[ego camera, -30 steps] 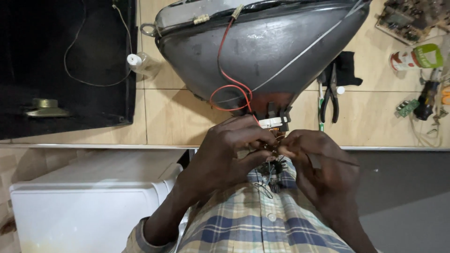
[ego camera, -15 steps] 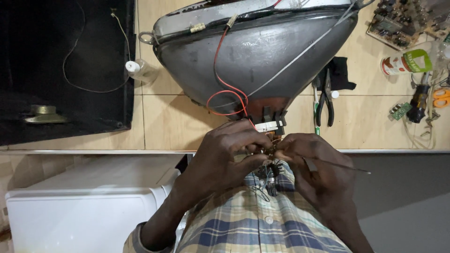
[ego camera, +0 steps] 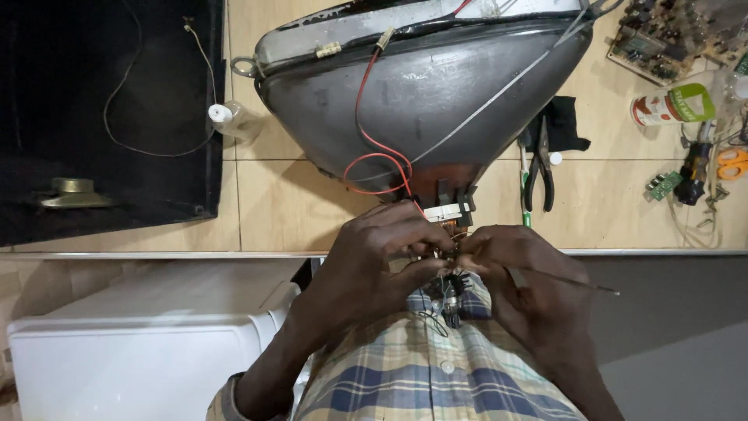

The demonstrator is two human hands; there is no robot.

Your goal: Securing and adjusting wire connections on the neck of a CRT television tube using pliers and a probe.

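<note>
Both hands point(ego camera: 374, 265) point(ego camera: 522, 288) pinch CRT tube point(ego camera: 421, 93) neck, neck pointing toward wearer.

Far right on the tan floor lies a white can point(ego camera: 672, 107) on its side with a green-and-red label point(ego camera: 693, 101), while at centre the grey picture tube point(ego camera: 421, 93) stands with its screen turned away and out of sight.

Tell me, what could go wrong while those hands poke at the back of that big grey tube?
The glass neck between the left hand and right hand looks thin, so a hard twist might crack it. The thin metal rod in the right hand could slip against the fingers. The red wire loops close by and might snag.
</note>
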